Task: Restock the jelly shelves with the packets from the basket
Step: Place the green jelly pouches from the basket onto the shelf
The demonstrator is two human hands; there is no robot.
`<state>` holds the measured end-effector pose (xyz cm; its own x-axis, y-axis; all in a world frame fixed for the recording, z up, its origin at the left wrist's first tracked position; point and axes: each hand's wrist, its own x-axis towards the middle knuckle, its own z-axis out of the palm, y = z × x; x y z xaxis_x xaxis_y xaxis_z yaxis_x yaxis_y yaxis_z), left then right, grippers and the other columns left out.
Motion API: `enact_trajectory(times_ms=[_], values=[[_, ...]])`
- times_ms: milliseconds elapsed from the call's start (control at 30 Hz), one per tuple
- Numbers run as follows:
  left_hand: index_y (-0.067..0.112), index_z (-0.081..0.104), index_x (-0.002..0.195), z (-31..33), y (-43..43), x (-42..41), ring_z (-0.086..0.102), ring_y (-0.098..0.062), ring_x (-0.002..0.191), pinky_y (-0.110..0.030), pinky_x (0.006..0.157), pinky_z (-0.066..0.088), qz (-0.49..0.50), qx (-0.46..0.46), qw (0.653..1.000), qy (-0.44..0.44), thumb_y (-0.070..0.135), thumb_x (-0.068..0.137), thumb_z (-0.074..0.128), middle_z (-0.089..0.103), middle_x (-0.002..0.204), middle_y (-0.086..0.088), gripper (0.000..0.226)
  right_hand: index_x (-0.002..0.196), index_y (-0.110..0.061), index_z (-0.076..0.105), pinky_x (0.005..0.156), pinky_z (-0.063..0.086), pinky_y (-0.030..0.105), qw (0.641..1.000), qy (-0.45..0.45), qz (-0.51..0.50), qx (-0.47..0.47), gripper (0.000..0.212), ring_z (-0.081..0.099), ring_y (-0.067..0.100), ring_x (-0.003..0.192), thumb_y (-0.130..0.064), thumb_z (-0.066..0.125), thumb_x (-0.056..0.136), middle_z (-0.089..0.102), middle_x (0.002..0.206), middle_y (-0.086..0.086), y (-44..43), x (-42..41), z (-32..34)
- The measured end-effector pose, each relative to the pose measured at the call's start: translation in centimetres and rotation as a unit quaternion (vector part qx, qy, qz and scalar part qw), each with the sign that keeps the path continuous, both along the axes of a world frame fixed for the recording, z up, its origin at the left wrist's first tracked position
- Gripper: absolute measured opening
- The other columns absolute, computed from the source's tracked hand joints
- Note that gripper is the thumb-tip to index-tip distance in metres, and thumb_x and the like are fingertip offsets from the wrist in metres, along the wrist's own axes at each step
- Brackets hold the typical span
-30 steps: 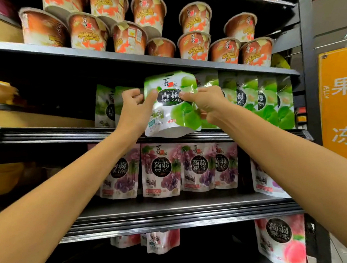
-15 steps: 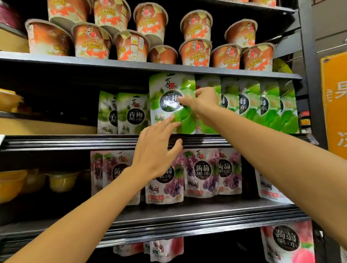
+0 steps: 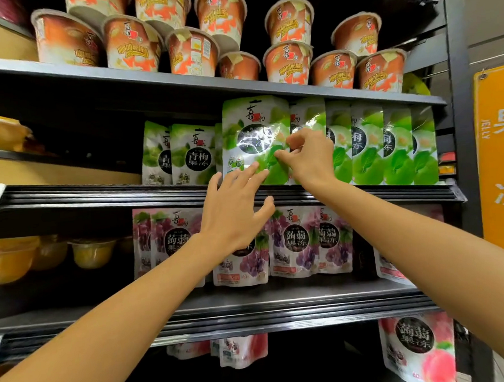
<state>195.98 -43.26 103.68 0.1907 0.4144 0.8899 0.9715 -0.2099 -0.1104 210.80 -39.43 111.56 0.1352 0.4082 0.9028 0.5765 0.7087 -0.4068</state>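
right hand grip: right hand (image 3: 308,155) pinched together on the front of the tall green packet (image 3: 255,138), thumb and fingertips (image 3: 281,155) on its lower right part
left hand grip: left hand (image 3: 234,209) fingers spread apart, holding nothing; fingertips (image 3: 251,168) at the packet's lower edge, contact cannot be told
green packet: upright on the middle shelf (image 3: 99,196), taller than its neighbours, top just under the shelf above
left of packet: two more green packets (image 3: 192,154), upright, just beside it
right of packet: row of green packets (image 3: 382,146), upright, overlapping
above packet: orange cups (image 3: 192,52) stacked on the upper shelf
below packet: purple packets (image 3: 295,241) on the lower shelf, partly behind the left hand
far right of packet: orange sign (image 3: 498,154)
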Motion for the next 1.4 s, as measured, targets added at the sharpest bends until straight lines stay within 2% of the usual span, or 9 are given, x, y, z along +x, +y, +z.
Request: enact_trajectory(times_ms=[300, 500, 833, 1000, 1067, 1167, 1267, 1333, 1400], values=[[0.027, 0.049, 0.14, -1.2, -2.1, -0.6, 0.029, -0.011, 0.144, -0.041, 0.122, 0.001, -0.082, 0.019, 0.996, -0.031, 0.039, 0.097, 0.042, 0.042, 0.151, 0.006, 0.045, 0.107, -0.009, 0.069, 0.08, 0.048, 0.02, 1.0, 0.005, -0.001, 0.002, 0.025, 0.062, 0.013, 0.085, -0.022, 0.074, 0.086, 0.068, 0.097, 0.004, -1.5, 0.2, -2.8], [0.015, 0.064, 0.117, -5.2, -5.3, -2.6, 0.049, -0.015, 0.126, -0.03, 0.111, 0.033, -0.236, 0.014, 0.967, -0.091, 0.012, 0.091, 0.056, 0.063, 0.123, 0.001, 0.027, 0.092, -0.012, 0.07, 0.064, 0.041, 0.003, 0.998, 0.011, 0.057, -0.004, 0.008, 0.054, -0.004, 0.066, -0.017, 0.072, 0.087, 0.065, 0.081, -0.006, -4.6, -0.7, -8.1], [0.018, 0.067, 0.103, -27.7, -12.7, -7.5, 0.052, 0.002, 0.094, -0.013, 0.091, 0.039, -0.225, -0.135, 0.934, -0.244, 0.008, 0.089, 0.058, 0.062, 0.1, 0.014, 0.019, 0.087, -0.022, 0.068, 0.061, 0.046, 0.014, 0.943, 0.001, 0.201, -0.266, 0.01, 0.059, -0.001, 0.064, -0.014, 0.073, 0.086, 0.067, 0.077, -0.008, -12.8, -2.4, -34.3], [0.016, 0.068, 0.103, -45.5, -18.2, -9.9, 0.055, -0.006, 0.096, -0.006, 0.086, 0.037, -0.139, -0.333, 0.855, -0.372, 0.004, 0.092, 0.057, 0.064, 0.103, 0.008, 0.019, 0.086, 0.003, 0.069, 0.063, 0.049, 0.025, 0.842, -0.024, 0.215, -0.494, 0.008, 0.059, 0.004, 0.06, -0.004, 0.066, 0.089, 0.064, 0.068, 0.0, -17.5, -1.9, -52.5], [0.013, 0.068, 0.102, -52.6, -20.6, -10.5, 0.059, -0.015, 0.096, -0.014, 0.085, 0.042, -0.089, -0.4, 0.816, -0.407, 0.002, 0.092, 0.057, 0.068, 0.106, -0.002, 0.019, 0.085, -0.002, 0.068, 0.067, 0.049, 0.03, 0.786, -0.016, 0.204, -0.583, 0.008, 0.059, 0.007, 0.063, 0.003, 0.064, 0.089, 0.063, 0.067, -0.008, -19.2, -1.6, -59.6], [0.005, 0.069, 0.1, -62.3, -23.9, -10.9, 0.064, -0.011, 0.084, -0.03, 0.076, 0.049, -0.027, -0.467, 0.738, -0.487, -0.004, 0.091, 0.056, 0.069, 0.097, -0.011, 0.018, 0.088, -0.02, 0.066, 0.07, 0.05, 0.012, 0.715, -0.026, 0.167, -0.679, 0.021, 0.064, -0.003, 0.07, 0.0, 0.065, 0.089, 0.069, 0.073, -0.018, -21.1, -0.7, -69.8], [0.009, 0.069, 0.104, -71.9, -27.2, -10.6, 0.062, -0.012, 0.088, -0.013, 0.076, 0.046, 0.044, -0.551, 0.67, -0.496, 0.004, 0.091, 0.06, 0.068, 0.1, -0.008, 0.017, 0.092, -0.026, 0.067, 0.069, 0.049, 0.007, 0.659, -0.042, 0.129, -0.74, 0.019, 0.062, -0.01, 0.076, -0.008, 0.063, 0.09, 0.066, 0.086, -0.011, -22.3, 0.3, -79.5], [0.009, 0.069, 0.106, -78.3, -28.7, -10.2, 0.064, -0.027, 0.096, -0.021, 0.081, 0.049, 0.079, -0.586, 0.63, -0.504, 0.009, 0.092, 0.06, 0.069, 0.103, -0.011, 0.017, 0.083, -0.016, 0.069, 0.066, 0.048, 0.009, 0.635, -0.037, 0.111, -0.764, 0.019, 0.062, -0.004, 0.071, -0.005, 0.057, 0.093, 0.064, 0.078, -0.007, -22.8, 0.8, -85.8], [0.009, 0.069, 0.11, -84.0, -29.8, -9.5, 0.065, -0.03, 0.1, -0.032, 0.084, 0.05, 0.11, -0.605, 0.592, -0.521, 0.005, 0.091, 0.06, 0.07, 0.107, -0.013, 0.022, 0.058, -0.001, 0.055, 0.05, 0.047, 0.017, 0.659, -0.025, 0.07, -0.749, 0.042, 0.053, 0.008, 0.048, 0.007, 0.041, 0.096, 0.053, 0.055, 0.001, -23.3, 1.4, -92.0]])
